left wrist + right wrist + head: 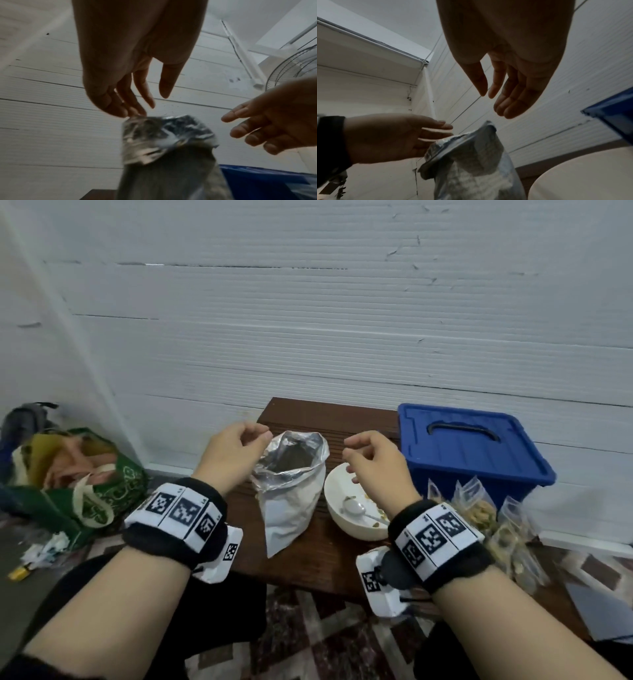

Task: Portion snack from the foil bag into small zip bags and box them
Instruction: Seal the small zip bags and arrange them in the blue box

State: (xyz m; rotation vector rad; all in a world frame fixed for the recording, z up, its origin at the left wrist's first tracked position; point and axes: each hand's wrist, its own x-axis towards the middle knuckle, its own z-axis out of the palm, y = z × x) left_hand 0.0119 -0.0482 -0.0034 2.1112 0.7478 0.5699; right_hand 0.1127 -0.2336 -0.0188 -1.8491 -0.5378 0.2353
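Note:
The silver foil bag [291, 487] stands open-mouthed on the small brown table [308, 556]. My left hand [253, 440] hovers at the bag's left rim, fingers loosely curled, holding nothing; in the left wrist view its fingertips [135, 113] come right up to the foil bag [164, 136]. My right hand [352, 450] hangs empty to the right of the bag, above a white bowl [339, 525] with a spoon [356, 510] and snack crumbs. The right wrist view shows the right hand's relaxed fingers [508, 106] above the foil bag [471, 155]. Filled small zip bags [486, 515] lie right of the bowl.
A blue lidded plastic box [472, 453] with a dark handle stands at the table's right, against the white panelled wall. A green cloth bag [85, 484] and clutter sit on the floor at left. My legs and a patterned rug are below the table.

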